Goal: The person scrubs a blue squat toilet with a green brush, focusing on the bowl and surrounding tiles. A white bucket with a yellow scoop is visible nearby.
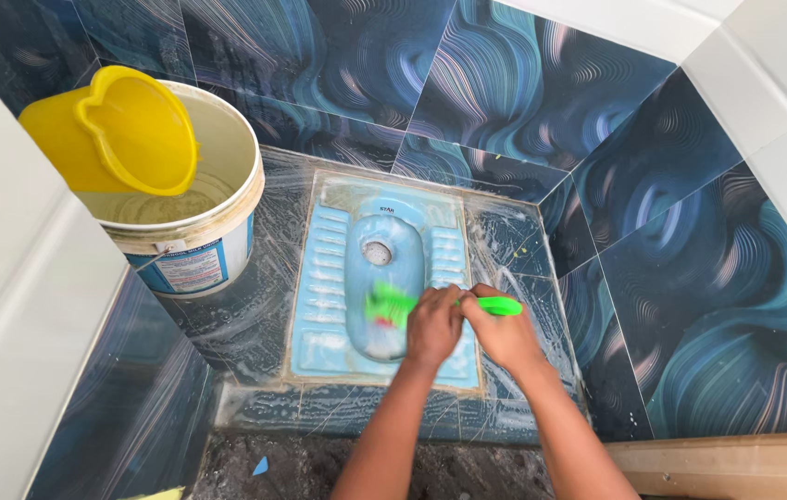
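Dark blue tiles with a swirling wave pattern cover the walls and floor [255, 315] of a narrow stall, and a pale blue ceramic squat toilet pan [384, 278] is set into the wet, soapy floor. Both hands hold a bright green plastic scrubbing brush [393, 304]: the left hand [434, 326] is wrapped around the handle near the head, and the right hand [502, 335] closes on the handle just behind it, with the green handle end poking out past its thumb. The grip of each hand is tight around the handle. Just ahead of the grip, the brush head lies over the pan's bowl, below the drain hole [377, 251].

Well away from the grip, up and to the left, a white plastic bucket [218, 231] stands on the floor with a yellow plastic mug [120, 130] resting on its rim.

Suds streak the floor around the pan, so I judge a slip likely if weight shifts onto it, and a hard stroke could flick dirty water back towards the arms.

Motion blur smears the brush head (its bristles cannot be made out), and the hands hide much of the handle.
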